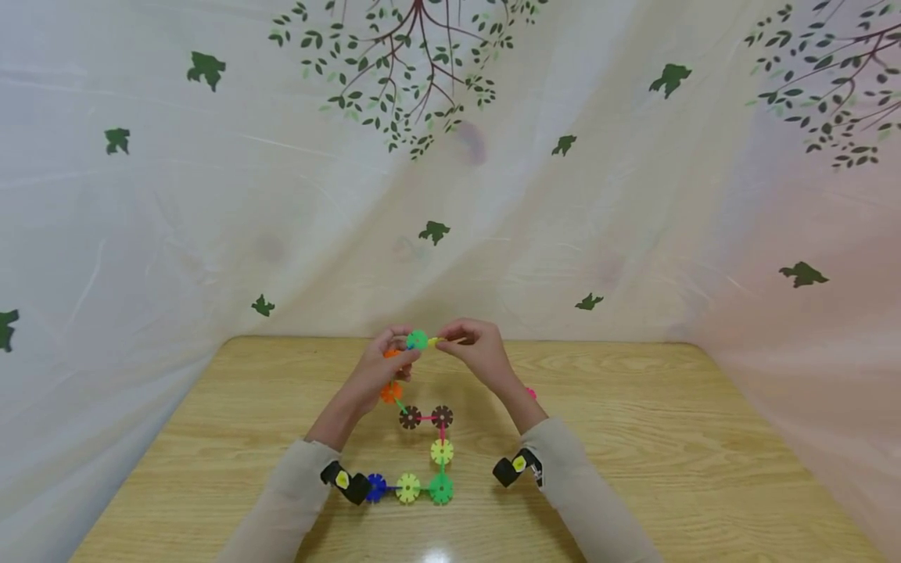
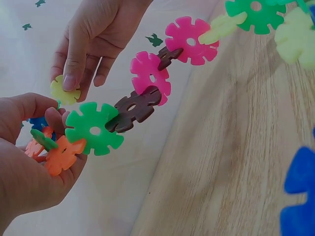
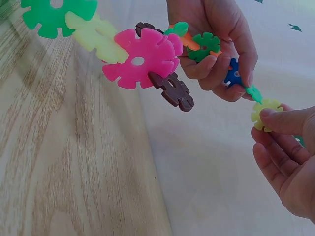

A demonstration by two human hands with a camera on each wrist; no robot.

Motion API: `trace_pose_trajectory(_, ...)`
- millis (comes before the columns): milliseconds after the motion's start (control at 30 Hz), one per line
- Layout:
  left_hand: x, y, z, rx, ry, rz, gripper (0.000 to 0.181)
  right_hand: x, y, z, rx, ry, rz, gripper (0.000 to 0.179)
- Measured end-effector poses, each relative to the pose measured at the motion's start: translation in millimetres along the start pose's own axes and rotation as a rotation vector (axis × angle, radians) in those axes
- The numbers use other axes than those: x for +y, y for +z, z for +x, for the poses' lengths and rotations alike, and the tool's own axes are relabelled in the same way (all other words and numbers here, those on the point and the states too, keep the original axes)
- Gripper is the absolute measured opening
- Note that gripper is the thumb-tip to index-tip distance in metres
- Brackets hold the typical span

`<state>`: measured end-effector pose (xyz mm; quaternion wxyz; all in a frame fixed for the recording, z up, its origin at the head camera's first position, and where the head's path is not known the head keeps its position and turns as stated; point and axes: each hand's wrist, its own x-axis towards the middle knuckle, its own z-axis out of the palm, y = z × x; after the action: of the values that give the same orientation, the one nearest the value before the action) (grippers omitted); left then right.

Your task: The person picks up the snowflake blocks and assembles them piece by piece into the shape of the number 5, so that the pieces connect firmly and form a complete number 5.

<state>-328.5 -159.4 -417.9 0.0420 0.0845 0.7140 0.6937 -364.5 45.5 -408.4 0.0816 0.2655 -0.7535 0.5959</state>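
Observation:
A chain of interlocking plastic snowflake discs runs from the table up to my hands. My left hand (image 1: 373, 371) holds its upper end, fingers curled about an orange disc (image 2: 64, 155) and a blue disc (image 3: 233, 73). At the tip, a green disc (image 1: 418, 340) stands out past the left fingertips. Between thumb and fingers, my right hand (image 1: 486, 356) pinches a yellow disc (image 3: 268, 104), its edge right at that green disc. Lower in the chain are brown discs (image 1: 442, 417), pink discs (image 2: 150, 76) and a yellow-green disc (image 1: 407, 488), ending at a dark blue disc (image 1: 376, 487).
The wooden table (image 1: 619, 422) reaches back to a pale curtain (image 1: 338, 258) printed with leaves and branches. A small pink piece (image 1: 531, 393) shows behind my right wrist. Small black cameras (image 1: 517, 467) are strapped to both wrists.

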Motion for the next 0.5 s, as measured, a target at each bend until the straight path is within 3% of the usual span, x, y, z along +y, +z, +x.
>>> trace_pose_trajectory(500,-2.2,0.7,-0.7,-0.017,0.058,-0.016,0.042,-2.0,-0.7,-1.8,-0.062,-0.015,0.003,0.009)
